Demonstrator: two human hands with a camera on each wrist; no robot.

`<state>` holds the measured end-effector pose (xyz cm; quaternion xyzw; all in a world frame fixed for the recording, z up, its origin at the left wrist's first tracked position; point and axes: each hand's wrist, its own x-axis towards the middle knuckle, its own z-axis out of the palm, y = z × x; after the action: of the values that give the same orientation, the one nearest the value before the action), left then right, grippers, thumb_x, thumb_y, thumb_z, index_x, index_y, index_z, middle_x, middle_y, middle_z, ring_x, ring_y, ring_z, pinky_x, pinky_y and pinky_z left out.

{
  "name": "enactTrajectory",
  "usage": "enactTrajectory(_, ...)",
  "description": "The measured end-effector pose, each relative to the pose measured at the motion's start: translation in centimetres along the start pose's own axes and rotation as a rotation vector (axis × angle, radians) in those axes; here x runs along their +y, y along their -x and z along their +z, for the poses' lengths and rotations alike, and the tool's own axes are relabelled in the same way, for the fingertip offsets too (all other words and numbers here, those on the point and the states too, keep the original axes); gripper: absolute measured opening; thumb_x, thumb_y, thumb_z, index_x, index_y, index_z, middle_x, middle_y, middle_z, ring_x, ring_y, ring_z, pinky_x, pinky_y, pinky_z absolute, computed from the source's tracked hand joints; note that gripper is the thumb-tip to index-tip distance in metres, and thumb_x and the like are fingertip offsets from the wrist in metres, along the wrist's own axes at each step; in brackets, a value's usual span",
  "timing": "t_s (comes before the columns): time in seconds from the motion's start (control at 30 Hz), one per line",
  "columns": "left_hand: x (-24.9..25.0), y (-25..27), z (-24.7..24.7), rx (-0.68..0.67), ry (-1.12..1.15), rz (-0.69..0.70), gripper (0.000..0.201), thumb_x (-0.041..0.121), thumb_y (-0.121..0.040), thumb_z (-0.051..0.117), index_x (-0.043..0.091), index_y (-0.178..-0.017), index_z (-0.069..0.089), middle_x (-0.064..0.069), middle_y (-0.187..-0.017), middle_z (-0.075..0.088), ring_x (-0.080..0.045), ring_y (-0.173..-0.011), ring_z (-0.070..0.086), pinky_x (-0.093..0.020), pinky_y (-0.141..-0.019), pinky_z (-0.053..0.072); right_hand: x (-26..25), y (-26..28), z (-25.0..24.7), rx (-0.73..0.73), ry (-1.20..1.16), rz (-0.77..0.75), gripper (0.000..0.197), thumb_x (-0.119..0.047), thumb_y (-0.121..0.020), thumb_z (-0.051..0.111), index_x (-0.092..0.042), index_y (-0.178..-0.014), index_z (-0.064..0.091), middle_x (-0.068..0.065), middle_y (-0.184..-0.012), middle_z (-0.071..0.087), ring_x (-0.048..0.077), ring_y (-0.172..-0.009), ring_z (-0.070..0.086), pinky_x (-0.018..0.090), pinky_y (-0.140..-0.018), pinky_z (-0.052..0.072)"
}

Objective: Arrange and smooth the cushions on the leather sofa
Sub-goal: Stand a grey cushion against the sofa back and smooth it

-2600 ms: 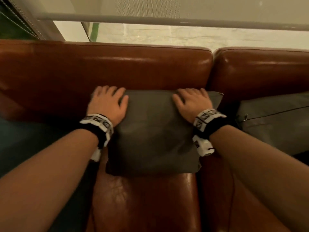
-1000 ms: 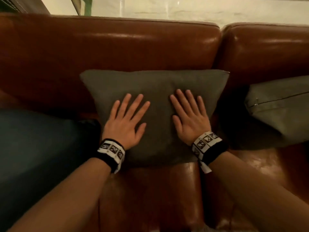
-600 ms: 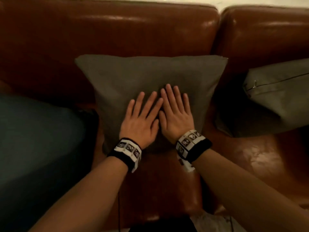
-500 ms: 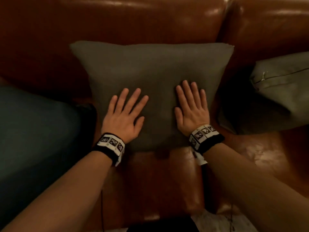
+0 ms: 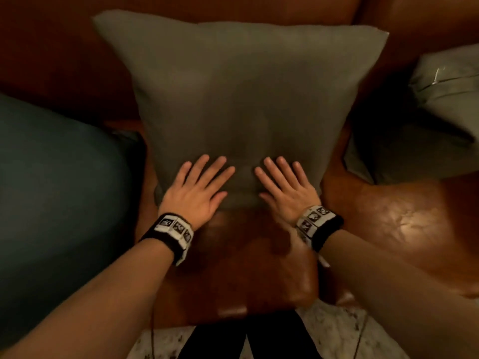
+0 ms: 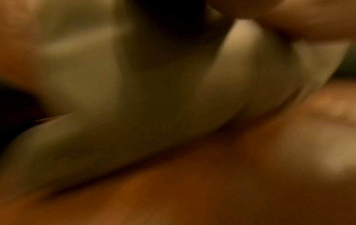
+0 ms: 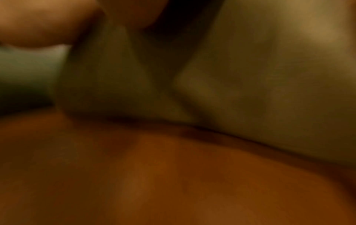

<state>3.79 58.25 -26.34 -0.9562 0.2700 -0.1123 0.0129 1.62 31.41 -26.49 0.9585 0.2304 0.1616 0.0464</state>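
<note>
Dark teal cushion (image 5: 51, 190): large, soft, fabric-covered; occupies the left part of the seat, just beside the left edge of the centre cushion. Detail is lost in shadow.
Left wristband (image 5: 172, 230): black strap with white square marker tiles bearing black patterns; no readable letters or brand.
Left hand (image 5: 195, 190): flat, palm down, fingers straight and slightly spread, pressing the lower part of the centre cushion; it grips nothing.
Olive-grey square fabric cushion (image 5: 241, 99): stands upright against the backrest, lower edge on the seat, between the teal cushion and the right cushion. The fabric bunches into a shallow fold between the two hands. No label or writing is visible on it.
Right hand (image 5: 285, 193): flat, palm down, fingers straight and together, pressing the same lower part of the cushion; it holds nothing. Index fingertips of both hands lie near each other, apart.
Right wristband (image 5: 317, 224): same black strap with patterned white tiles; no legible text.
Brown glossy leather sofa (image 5: 388, 229): seat and backrest visible; a light reflection lies on the right seat section.
Second olive-grey cushion (image 5: 427, 120): leans at the right edge, a zip line on its upper side.
Left wrist view: blurred; cushion fabric (image 6: 134, 106) above leather.
Right wrist view: blurred; cushion fabric (image 7: 269, 91) above leather.
</note>
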Motion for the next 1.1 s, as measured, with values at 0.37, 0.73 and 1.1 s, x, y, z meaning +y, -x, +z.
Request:
enactTrajectory(0.37,5.1,5.3,-3.5,-0.192,0.175,0.022,0.079,0.029,-0.081,0.058,0.031,-0.153,0.026,-0.003,-0.16,0.025,-0.036,-0.145,0.021,-0.05,-0.119,0.01,-0.5,4.5,-3.0,-0.314,-0.005,-0.39,0.075,-0.03,-0.082,0.047,-0.023,-0.153,0.026,0.001,-0.162,0.012,0.028,-0.148,0.015,0.051,-0.12,0.01)
enactTrajectory(0.73,-2.7,8.8,-2.0,-0.72,-0.005,0.048,0.068,0.031,-0.084,0.051,0.022,-0.15,0.038,0.008,-0.161,0.016,-0.015,-0.15,-0.013,-0.051,-0.116,0.014,7.5,7.0,-4.7,-0.864,0.061,-0.294,0.062,-0.032,-0.087,0.031,-0.015,-0.145,0.045,0.005,-0.152,0.038,0.022,-0.144,0.029,0.052,-0.12,0.004)
enactTrajectory(1.1,0.1,-14.0,-14.6,0.02,0.231,-0.138,0.059,0.042,-0.098,0.035,0.027,-0.154,0.024,-0.005,-0.162,0.02,-0.036,-0.149,0.013,-0.054,-0.12,0.01,4.5,-15.8,-11.8,-0.061,-0.295,0.179,0.054,-0.035,-0.1,0.037,-0.019,-0.151,0.033,0.006,-0.157,0.032,0.026,-0.147,0.022,0.049,-0.12,0.015)
